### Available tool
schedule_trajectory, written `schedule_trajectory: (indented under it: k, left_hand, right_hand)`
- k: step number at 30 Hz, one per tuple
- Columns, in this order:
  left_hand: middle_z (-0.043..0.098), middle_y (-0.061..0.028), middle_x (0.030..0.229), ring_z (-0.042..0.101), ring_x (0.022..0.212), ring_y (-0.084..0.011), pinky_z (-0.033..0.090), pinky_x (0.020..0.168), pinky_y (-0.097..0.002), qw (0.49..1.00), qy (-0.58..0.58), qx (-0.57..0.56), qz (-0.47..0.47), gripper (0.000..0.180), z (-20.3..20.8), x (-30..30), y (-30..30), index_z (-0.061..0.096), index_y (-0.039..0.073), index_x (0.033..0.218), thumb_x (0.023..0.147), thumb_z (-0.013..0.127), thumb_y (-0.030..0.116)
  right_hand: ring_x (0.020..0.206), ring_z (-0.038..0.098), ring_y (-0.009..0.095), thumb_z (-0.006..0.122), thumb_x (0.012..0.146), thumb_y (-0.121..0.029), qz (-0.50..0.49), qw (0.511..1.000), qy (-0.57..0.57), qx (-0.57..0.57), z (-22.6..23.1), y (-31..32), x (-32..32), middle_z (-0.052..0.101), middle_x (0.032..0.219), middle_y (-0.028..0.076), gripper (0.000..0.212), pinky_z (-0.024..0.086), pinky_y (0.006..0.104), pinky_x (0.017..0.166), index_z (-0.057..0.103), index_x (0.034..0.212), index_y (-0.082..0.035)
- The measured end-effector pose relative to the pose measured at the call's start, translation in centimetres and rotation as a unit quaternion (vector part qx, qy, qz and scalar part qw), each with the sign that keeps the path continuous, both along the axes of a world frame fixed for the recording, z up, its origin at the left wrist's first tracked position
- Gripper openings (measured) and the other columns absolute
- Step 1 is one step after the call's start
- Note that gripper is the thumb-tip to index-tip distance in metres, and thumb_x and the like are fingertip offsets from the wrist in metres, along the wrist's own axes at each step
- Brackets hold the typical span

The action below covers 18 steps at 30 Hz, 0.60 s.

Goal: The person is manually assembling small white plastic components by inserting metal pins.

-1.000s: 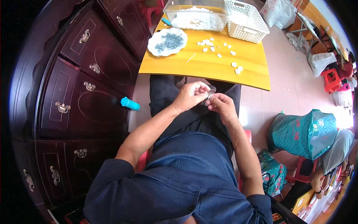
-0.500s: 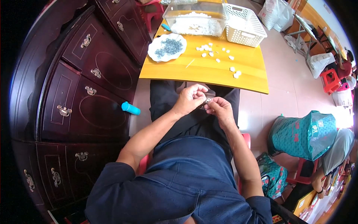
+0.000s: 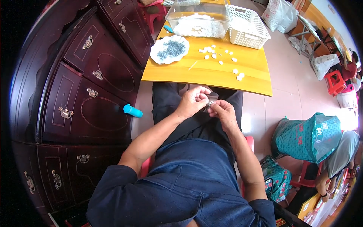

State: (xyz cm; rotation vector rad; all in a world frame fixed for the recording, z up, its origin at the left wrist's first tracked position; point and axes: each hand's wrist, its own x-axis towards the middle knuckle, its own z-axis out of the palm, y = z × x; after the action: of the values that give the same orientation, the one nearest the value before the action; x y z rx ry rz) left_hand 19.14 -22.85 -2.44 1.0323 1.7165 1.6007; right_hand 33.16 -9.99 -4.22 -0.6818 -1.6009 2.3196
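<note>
Above my lap, just short of the table's front edge, my two hands meet fingertip to fingertip. My left hand [image 3: 193,102] is closed in a pinch, thumb against the forefinger. Opposite it, my right hand [image 3: 224,112] pinches a small whitish piece [image 3: 210,103]; fingers cover most of it, so its kind cannot be made out. Whether the left fingertips also grip that piece is hidden. On the yellow table [image 3: 170,76] lie several small white pieces [image 3: 234,59]. A scalloped white dish [image 3: 154,56] at the left holds a heap of thin dark slivers [image 3: 172,49].
A clear plastic bin [image 3: 175,15] of white pieces stands at the back, beside a white perforated basket [image 3: 261,38]. A thin pale stick [image 3: 193,65] lies near the dish. Dark drawers [image 3: 90,98] rise at left, near a turquoise bottle [image 3: 132,110]. Green bags [image 3: 298,140] and another person sit right.
My right fingertips have shifted slightly over the small piece, and less of it shows. My left hand keeps almost the same place. The things on the table look the same.
</note>
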Motion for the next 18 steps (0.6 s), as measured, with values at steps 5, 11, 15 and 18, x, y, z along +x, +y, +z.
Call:
schedule_trajectory:
  k: [5, 11, 15, 18]
  left_hand:
    - [0.065, 0.0008, 0.089, 0.059, 0.077, -0.0029, 0.051, 0.071, -0.0194, 1.0, -0.008, 0.008, 0.003, 0.026, -0.3, 0.13, 0.06, 0.062, 0.0, 0.116, 0.091, 0.067, 0.001]
    - [0.066, -0.0016, 0.083, 0.059, 0.071, -0.0041, 0.052, 0.066, -0.0219, 1.0, 0.006, 0.018, 0.018, 0.025, -0.27, 0.31, 0.13, 0.064, 0.0, 0.111, 0.086, 0.067, -0.001]
    - [0.065, 0.0016, 0.087, 0.058, 0.075, -0.0023, 0.051, 0.07, -0.0192, 0.999, 0.034, -0.011, 0.002, 0.026, -0.24, 0.19, 0.12, 0.062, 0.0, 0.116, 0.09, 0.067, 0.0]
    - [0.066, -0.0008, 0.079, 0.06, 0.068, -0.0037, 0.052, 0.063, -0.0222, 0.999, 0.026, 0.024, 0.024, 0.022, -0.43, 0.45, 0.48, 0.064, 0.0, 0.108, 0.086, 0.066, -0.002]
  right_hand:
    - [0.07, 0.064, 0.011, 0.065, 0.095, -0.014, -0.004, 1.0, -0.004, 0.003, 0.3, -0.18, 0.01, 0.071, 0.08, 0.007, 0.013, 0.053, 0.025, 0.069, 0.067, 0.092, -0.001]
    - [0.069, 0.064, 0.011, 0.065, 0.094, -0.012, -0.005, 1.0, -0.003, 0.001, 0.13, -0.33, -0.03, 0.071, 0.08, 0.007, 0.011, 0.052, 0.0248, 0.068, 0.067, 0.093, -0.001]
    - [0.069, 0.064, 0.011, 0.065, 0.095, -0.012, -0.009, 1.0, -0.001, 0.007, -0.14, -0.5, -0.18, 0.071, 0.08, 0.007, 0.012, 0.052, 0.0249, 0.068, 0.067, 0.093, 0.0]
    - [0.069, 0.063, 0.011, 0.065, 0.095, -0.012, -0.018, 1.0, -0.007, -0.012, -0.1, -0.64, -0.22, 0.07, 0.08, 0.007, 0.012, 0.052, 0.0245, 0.067, 0.067, 0.094, 0.0]
